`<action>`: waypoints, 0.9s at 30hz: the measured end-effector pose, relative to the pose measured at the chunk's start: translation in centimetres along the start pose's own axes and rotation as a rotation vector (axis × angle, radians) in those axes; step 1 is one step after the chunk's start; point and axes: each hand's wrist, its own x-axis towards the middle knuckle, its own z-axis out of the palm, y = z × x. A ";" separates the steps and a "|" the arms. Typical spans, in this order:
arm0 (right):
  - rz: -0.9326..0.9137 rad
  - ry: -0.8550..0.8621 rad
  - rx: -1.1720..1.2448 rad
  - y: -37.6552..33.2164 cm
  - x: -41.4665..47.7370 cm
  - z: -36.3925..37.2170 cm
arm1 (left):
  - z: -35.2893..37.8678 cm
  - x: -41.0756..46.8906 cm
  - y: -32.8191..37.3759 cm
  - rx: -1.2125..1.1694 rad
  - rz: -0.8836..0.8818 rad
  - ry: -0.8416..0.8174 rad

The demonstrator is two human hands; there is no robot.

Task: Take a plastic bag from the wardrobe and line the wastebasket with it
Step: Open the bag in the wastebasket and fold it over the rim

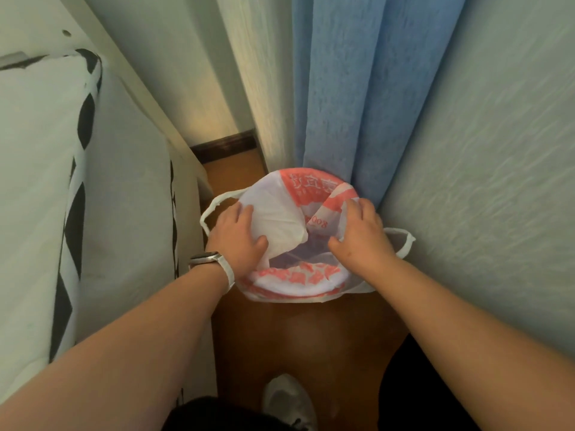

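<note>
A white plastic bag (277,213) with red print is spread over a round wastebasket (314,177) on the wooden floor; only the basket's red rim shows through the film. My left hand (238,236), with a watch on the wrist, presses the bag's left side over the rim. My right hand (362,233) grips the bag's right edge. One bag handle (209,213) loops out to the left, and another handle (404,242) sticks out to the right. The basket's inside is mostly hidden by folded film.
A bed with a white cover and black diamond trim (81,188) fills the left. Blue curtains (357,104) and pale curtains (485,181) hang behind and to the right of the basket. The wooden floor (298,334) forms a narrow strip; my white shoe (286,396) is below.
</note>
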 end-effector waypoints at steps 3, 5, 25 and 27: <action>0.049 0.027 0.121 0.6 1.0 0.9 | 1.0 0.8 -0.5 -0.131 -0.078 -0.006; 0.106 0.032 0.246 1.2 1.8 1.5 | 1.7 1.2 -0.6 -0.260 -0.106 0.009; 0.064 0.117 0.413 2.1 0.3 -0.8 | 0.3 -1.5 0.8 -0.130 0.164 0.019; -0.075 0.057 0.254 2.4 -0.6 -1.6 | 0.2 -2.5 1.5 -0.023 0.339 -0.223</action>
